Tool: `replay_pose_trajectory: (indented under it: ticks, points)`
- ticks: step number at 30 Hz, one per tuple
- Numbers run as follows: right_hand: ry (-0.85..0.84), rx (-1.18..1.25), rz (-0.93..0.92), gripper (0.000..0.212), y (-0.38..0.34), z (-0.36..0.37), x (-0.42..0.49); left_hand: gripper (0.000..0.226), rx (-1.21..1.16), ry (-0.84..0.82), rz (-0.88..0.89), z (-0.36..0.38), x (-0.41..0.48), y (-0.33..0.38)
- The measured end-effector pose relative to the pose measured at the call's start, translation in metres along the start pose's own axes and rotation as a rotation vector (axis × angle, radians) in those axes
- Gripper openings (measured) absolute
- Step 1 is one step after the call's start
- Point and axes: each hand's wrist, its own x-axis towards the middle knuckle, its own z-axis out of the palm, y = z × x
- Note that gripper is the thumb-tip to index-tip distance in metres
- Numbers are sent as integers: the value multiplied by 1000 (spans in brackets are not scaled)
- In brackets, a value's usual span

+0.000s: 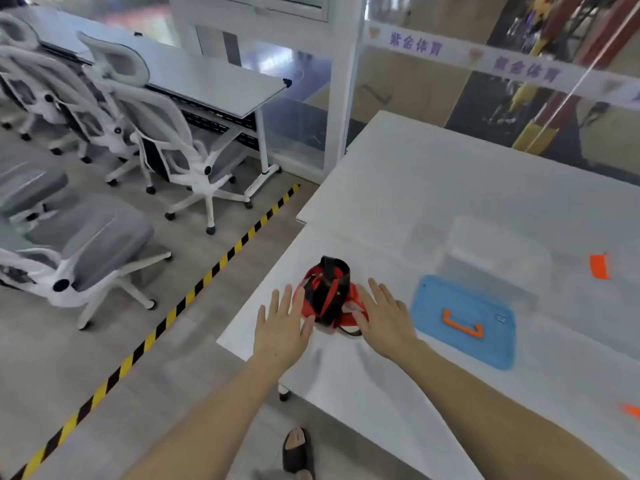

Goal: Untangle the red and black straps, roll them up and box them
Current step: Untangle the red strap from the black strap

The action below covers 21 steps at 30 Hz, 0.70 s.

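Tangled red and black straps point(327, 296) sit in the lower centre of the frame, close to the white table's point(433, 188) left edge and near corner. The left hand point(282, 327) is spread flat between the straps and that edge, the right hand point(386, 318) flat on their other side. Both hands have straight fingers and grip nothing. A blue lid point(446, 296) lies just right, with a clear box point(498, 251) behind it, its contents too blurred to tell. There's open tabletop beyond.

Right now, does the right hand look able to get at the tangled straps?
Probably yes: the right hand is open, right beside the tangled straps, with nothing between them.
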Motion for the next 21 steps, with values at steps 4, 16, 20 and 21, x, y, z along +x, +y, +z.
replay_pose_trajectory:
  ticks: [4,16,20,21]
  points:
    - [-22,84,77,55,3,5,22,67,-72,-53,-15,6,40,-12]
    - [-91,320,213,54,31,32,97,87,-172,-138,-60,41,124,9]
    - [-94,412,221,55,34,33,119,87,-248,-195,-79,54,139,2]
    - [-96,432,227,54,35,36,123,87,-290,-205,-76,57,140,-1]
